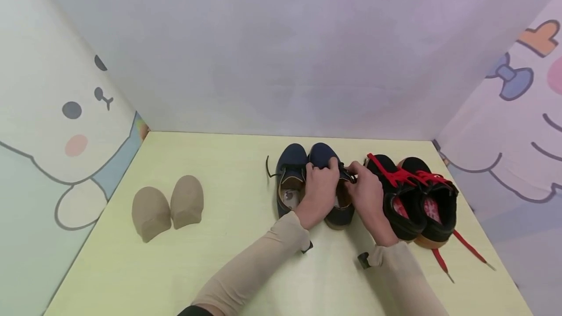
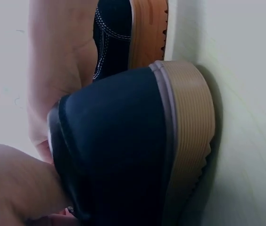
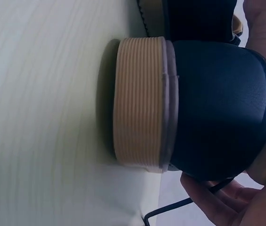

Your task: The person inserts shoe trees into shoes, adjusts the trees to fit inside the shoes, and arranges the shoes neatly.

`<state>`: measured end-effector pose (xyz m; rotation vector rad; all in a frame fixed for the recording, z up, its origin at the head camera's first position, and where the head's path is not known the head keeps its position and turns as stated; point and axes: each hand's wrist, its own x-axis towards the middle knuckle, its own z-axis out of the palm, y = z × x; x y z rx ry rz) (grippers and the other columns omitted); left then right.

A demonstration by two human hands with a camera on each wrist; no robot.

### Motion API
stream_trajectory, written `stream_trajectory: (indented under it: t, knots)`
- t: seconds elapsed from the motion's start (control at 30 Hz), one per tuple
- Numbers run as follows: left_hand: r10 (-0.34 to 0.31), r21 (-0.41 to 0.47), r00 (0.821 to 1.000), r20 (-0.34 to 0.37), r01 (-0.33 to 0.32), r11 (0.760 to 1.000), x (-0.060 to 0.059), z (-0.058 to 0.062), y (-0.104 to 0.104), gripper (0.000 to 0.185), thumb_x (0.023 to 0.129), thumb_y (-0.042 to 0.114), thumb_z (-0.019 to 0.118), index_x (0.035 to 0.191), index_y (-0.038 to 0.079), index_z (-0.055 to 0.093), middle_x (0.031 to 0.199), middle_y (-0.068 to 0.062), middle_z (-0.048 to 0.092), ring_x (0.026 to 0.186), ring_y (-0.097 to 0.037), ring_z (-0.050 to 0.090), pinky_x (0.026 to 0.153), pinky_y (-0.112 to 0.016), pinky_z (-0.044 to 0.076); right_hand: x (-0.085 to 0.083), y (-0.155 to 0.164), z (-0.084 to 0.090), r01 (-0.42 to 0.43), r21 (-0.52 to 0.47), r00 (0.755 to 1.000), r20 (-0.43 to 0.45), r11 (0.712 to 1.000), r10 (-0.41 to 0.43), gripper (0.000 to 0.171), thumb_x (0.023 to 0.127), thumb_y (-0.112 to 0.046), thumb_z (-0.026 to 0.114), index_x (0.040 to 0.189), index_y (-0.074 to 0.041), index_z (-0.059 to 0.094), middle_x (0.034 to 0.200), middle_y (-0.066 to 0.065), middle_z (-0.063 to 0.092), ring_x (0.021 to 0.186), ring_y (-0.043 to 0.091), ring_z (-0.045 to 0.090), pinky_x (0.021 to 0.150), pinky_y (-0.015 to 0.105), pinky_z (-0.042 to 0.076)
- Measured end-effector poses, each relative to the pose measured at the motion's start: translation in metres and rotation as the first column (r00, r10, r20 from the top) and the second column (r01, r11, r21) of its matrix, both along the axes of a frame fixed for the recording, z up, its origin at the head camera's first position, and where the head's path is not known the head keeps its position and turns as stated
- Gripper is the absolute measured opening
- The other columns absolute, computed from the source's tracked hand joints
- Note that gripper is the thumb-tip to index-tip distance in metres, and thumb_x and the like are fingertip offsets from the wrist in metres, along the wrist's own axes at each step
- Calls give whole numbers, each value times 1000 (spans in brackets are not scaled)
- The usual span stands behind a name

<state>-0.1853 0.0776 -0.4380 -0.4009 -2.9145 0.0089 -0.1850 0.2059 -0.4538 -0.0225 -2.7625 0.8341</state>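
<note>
Both hands, left hand [image 1: 321,190] and right hand [image 1: 366,189], pinch the dark lace [image 1: 349,175] of the right navy shoe [image 1: 335,187] (better to pull evenly, I think).

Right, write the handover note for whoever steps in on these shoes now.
Left hand and right hand both pinch the dark laces over the right-hand navy shoe of the pair; its mate stands alongside to the left.
Black shoes with red laces stand to the right, laces trailing loose.
Two tan shoe inserts lie to the left on the table.
Done: both pairs set side by side.
Left, probably: finishing the navy laces; the red ones too.
</note>
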Motion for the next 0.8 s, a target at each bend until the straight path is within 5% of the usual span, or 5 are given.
stream_trajectory:
  t: [0.37,0.6,0.8]
  knots:
    - [-81,21,990,120,79,997,7,12,-17,52,101,39,66,145,18,49,89,3,78,100,-23,72,105,-43,46,0,8,0,-69,15,997,24,997,69,35,89,0,74,122,-11,67,121,18,74,96,36,70,76,52,54]
    - [-156,34,988,0,156,987,16,18,-34,37,101,39,66,132,19,63,109,4,78,110,-24,67,108,-43,45,4,11,4,-92,53,993,72,994,88,38,93,-5,72,130,-11,66,119,17,74,80,28,62,64,36,45]
    - [-225,106,963,-146,241,965,28,24,-54,26,102,29,64,127,21,67,114,6,77,117,-21,65,108,-41,47,10,13,6,-134,105,989,76,985,126,44,97,-13,70,140,-11,63,125,19,72,101,36,71,79,52,58]
